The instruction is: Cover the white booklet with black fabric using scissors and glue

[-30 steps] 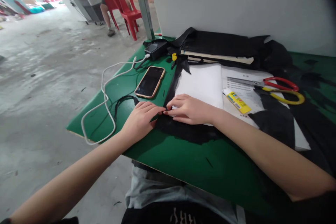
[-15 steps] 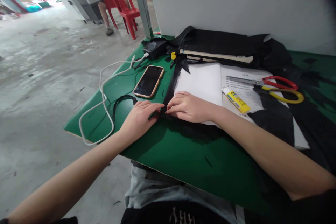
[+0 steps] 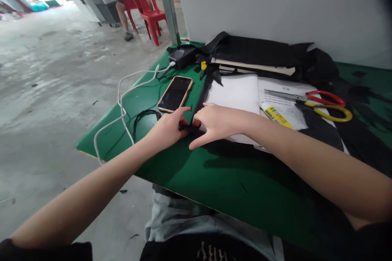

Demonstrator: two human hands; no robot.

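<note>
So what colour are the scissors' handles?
One scissors handle is red, the other yellow; the head view shows them.

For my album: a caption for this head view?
Both hands, left hand and right hand, pinch black fabric on a green table.

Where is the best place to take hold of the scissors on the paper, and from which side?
Probably by the two handle loops of the scissors, from the right: the loops point right and lie flat and free, while the blades point left toward the glue tube.

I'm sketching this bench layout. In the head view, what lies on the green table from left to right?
white cable → phone → left hand → right hand → yellow glue tube → scissors
</note>
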